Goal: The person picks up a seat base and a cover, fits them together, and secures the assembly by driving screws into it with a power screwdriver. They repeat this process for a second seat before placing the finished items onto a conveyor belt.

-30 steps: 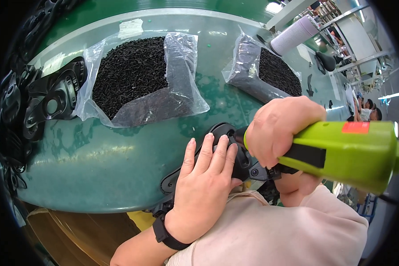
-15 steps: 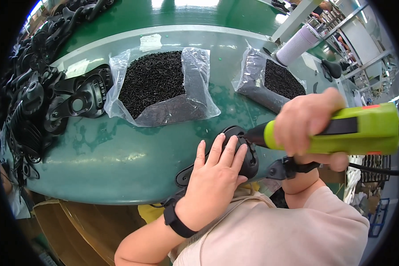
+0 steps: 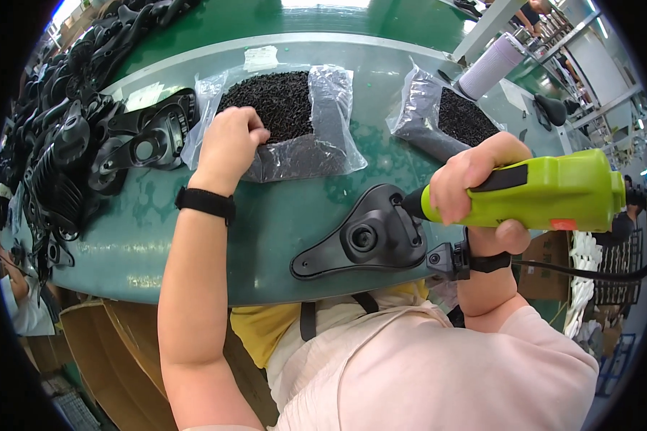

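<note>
My left hand (image 3: 231, 136) is at the near left side of a clear plastic bag (image 3: 336, 108) full of small black screws (image 3: 284, 100). Its fingers are curled together over the screws, and whatever they pinch is hidden. My right hand (image 3: 471, 176) wraps round a lime-green power screwdriver (image 3: 579, 188) with a black cord. The driver's dark nose points left at the upper right edge of a black plastic part (image 3: 331, 251). That part lies on the table before me, roughly triangular, with a round recessed hub and a narrow end toward the left.
A second bag of screws (image 3: 418, 118) lies farther right, near a lilac cylinder (image 3: 485, 68). Similar black parts are heaped along the left (image 3: 57, 165), one (image 3: 147, 140) beside the first bag. A metal post (image 3: 485, 32) stands behind. Another person is visible at far right.
My left hand has left the black part and moved up and left to the bag of screws. The driver remains in my right hand, near the part, which is now uncovered.
</note>
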### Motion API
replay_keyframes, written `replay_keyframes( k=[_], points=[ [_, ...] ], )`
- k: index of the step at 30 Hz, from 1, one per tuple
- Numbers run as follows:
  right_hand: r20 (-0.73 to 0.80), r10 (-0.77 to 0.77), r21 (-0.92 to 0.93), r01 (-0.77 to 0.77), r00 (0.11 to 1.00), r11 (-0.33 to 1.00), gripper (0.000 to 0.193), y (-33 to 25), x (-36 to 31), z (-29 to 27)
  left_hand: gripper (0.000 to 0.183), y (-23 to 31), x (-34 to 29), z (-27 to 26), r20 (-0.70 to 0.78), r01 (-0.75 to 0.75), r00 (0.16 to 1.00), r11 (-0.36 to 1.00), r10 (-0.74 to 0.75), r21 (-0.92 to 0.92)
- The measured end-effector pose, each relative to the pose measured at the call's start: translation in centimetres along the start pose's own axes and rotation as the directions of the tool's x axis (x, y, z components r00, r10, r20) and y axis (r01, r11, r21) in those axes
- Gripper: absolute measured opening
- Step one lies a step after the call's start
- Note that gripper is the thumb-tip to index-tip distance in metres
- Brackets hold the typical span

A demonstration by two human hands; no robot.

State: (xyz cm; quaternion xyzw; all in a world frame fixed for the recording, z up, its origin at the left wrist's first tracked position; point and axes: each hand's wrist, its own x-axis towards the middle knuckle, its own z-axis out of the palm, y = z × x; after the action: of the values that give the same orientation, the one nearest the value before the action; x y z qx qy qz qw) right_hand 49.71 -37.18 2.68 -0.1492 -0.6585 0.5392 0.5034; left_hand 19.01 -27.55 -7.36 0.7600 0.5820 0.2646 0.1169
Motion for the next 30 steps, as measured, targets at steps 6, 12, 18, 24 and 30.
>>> replay_keyframes(
  k=[6,12,18,24,30],
  points=[
    [0.006,-0.181,-0.020,0.181,0.984,0.983,0.054,-1.2,0.1,-0.7,0.011,1.9,-1.8,-1.7,-0.160,0.108,0.971,0.925,-0.177,-0.365],
    [0.047,-0.231,0.168,0.220,0.972,0.961,0.049,-2.4,1.3,-0.2,0.021,7.6,-8.0,-4.7,0.170,0.203,0.979,0.553,-0.110,-0.808],
    [-0.009,-0.246,0.440,0.225,0.969,0.869,0.037,-2.5,2.8,2.5,0.016,10.4,-15.9,-2.2,0.440,0.375,0.890,-0.356,-0.120,-0.856],
    [-0.020,-0.181,0.544,0.162,0.983,0.823,0.037,-1.2,4.0,5.1,0.023,12.0,-17.8,-0.4,0.404,0.274,0.908,-0.574,-0.111,-0.772],
    [-0.029,-0.193,0.462,0.184,0.981,0.867,0.036,-0.4,3.4,6.5,0.021,12.2,-18.0,-0.4,0.395,0.249,0.904,-0.549,-0.164,-0.798]
  ],
)
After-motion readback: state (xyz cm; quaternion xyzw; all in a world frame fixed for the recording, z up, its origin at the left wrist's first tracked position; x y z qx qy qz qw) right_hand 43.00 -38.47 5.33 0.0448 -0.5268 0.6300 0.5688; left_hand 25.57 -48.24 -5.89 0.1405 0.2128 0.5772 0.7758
